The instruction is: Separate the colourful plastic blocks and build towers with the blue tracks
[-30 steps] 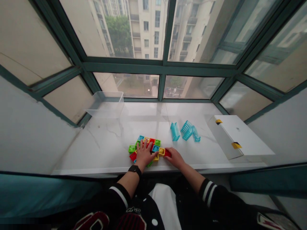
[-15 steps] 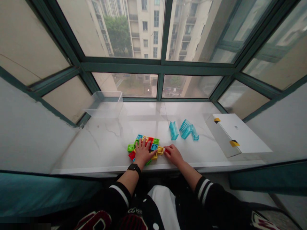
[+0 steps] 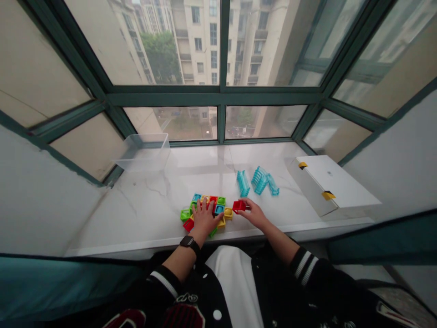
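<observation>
Coloured toy blocks point(image 3: 221, 200) in red, yellow, green and blue lie bunched on the white sill near its front edge. My left hand point(image 3: 205, 217) rests over them with its fingers spread, hiding several blocks beneath. Just right of the bunch, my right hand point(image 3: 254, 214) pinches a red block point(image 3: 238, 207) between thumb and fingers, with its hollow side showing. A yellow block point(image 3: 228, 213) sits at the bunch's right end, close to the red one but apart from it.
Translucent blue toy pieces point(image 3: 260, 180) lie behind my right hand. A clear plastic bin point(image 3: 143, 152) stands at the back left by the window. On the right is a white box point(image 3: 336, 182) with yellow-black tabs. The marble-patterned sill point(image 3: 143, 214) runs between window and front edge.
My right hand has lifted the red block up and away from the yellow block, turning it so it shows more. My left hand stays spread on the bunch. The view has shifted slightly.
</observation>
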Demonstrator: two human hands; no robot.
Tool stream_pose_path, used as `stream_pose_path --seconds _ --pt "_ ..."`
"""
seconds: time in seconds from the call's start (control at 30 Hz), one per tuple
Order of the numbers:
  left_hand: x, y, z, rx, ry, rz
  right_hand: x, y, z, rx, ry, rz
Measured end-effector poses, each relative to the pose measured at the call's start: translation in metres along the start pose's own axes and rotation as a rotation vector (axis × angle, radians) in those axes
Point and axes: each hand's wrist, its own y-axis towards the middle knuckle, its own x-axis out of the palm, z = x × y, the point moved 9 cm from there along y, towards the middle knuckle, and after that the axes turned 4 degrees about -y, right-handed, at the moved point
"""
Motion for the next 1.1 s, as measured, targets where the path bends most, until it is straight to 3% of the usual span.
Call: stream_pose_path --seconds 0.13,0.27,0.43,0.57,0.87,1.1 --pt "-0.019 -0.004 0.010 0.070 -0.148 0.073 0.010 -0.009 -0.008 0.005 0.126 -0.020" --pt "-0.032 -0.014 0.034 0.217 -0.590 0.051 0.017 -0.017 -0.017 -0.019 0.245 -0.007" --pt "-0.010 -0.018 0.050 -0.018 -1.201 -0.134 0.021 -0.019 -0.043 -0.079 0.283 -0.017" --pt "0.000 -0.020 0.059 -0.166 -1.524 -0.212 0.019 -0.023 -0.062 -0.154 0.159 -0.038" --pt "0.000 -0.016 0.059 -0.181 -1.577 -0.171 0.009 -0.027 -0.081 -0.254 -0.047 -0.015" --pt "0.004 -0.015 0.060 -0.117 -1.496 -0.184 0.013 -0.024 -0.072 -0.239 -0.162 -0.051"
